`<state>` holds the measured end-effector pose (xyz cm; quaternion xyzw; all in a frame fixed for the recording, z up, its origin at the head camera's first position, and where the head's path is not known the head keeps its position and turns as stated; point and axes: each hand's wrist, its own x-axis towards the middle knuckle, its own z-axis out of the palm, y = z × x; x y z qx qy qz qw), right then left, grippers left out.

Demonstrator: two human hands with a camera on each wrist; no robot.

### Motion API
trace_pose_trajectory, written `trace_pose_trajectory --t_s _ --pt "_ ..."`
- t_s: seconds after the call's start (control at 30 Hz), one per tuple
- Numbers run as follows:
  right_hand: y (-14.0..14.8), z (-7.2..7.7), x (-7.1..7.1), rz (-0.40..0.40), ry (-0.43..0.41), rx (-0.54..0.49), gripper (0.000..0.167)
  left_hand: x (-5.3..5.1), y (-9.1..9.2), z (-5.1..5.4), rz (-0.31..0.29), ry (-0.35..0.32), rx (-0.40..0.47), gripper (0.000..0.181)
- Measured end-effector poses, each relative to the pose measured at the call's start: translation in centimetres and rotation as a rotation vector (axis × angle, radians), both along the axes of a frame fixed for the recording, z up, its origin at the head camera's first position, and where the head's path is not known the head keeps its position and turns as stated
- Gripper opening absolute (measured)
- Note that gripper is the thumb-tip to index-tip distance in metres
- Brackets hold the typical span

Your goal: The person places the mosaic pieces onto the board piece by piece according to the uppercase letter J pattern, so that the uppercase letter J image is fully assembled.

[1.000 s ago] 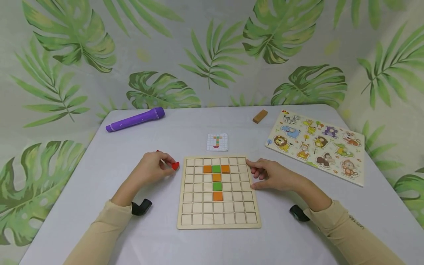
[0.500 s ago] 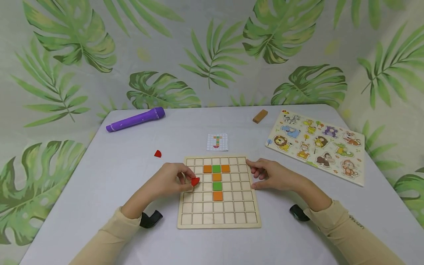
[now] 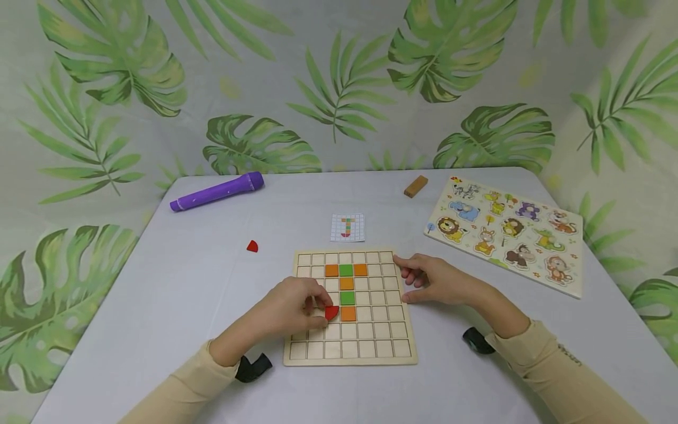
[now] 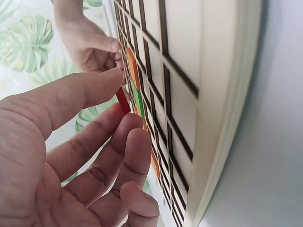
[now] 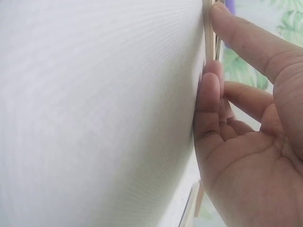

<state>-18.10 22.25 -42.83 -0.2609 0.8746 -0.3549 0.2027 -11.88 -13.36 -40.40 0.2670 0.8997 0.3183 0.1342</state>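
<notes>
My left hand (image 3: 293, 306) pinches a red quarter-circle tile (image 3: 331, 312) between thumb and fingertips, over the left half of the wooden grid board (image 3: 371, 347). In the left wrist view the red tile (image 4: 123, 100) is seen edge-on near the board's face. On the grid lie orange tiles (image 3: 348, 314) and green tiles (image 3: 346, 298), forming a T shape. The held tile is just left of the lowest orange one. My right hand (image 3: 436, 278) touches the board's right edge with thumb and index finger; in the right wrist view its thumb (image 5: 236, 28) rests on that edge.
Another red quarter-circle tile (image 3: 252, 246) lies left of the board. Behind the board is a small pattern card (image 3: 358, 234). A purple toy microphone (image 3: 217, 191), a brown block (image 3: 415, 186) and an animal puzzle board (image 3: 508, 250) lie farther back.
My left hand has carried the red tile from the table left of the board rightward and nearer, over the grid. The second red tile has come into full view. My right hand stays put.
</notes>
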Motion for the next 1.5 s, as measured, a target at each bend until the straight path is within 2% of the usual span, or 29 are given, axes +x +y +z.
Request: trace_pose_trajectory --t_s 0.23,0.67,1.07,1.5 --pt "0.0 0.0 0.0 -0.001 -0.004 -0.003 0.087 0.5 1.1 -0.5 -0.053 0.016 -0.031 0.016" --pt "0.0 0.0 -0.1 -0.001 -0.002 -0.008 0.087 1.1 2.5 -0.3 -0.108 0.059 -0.065 0.014" --pt "0.0 -0.1 -0.1 0.002 -0.003 -0.015 0.088 1.6 3.0 -0.4 -0.107 0.107 -0.107 0.017" --pt "0.0 0.1 0.1 0.001 0.0 -0.035 0.087 1.7 3.3 -0.3 -0.111 0.121 -0.108 0.014"
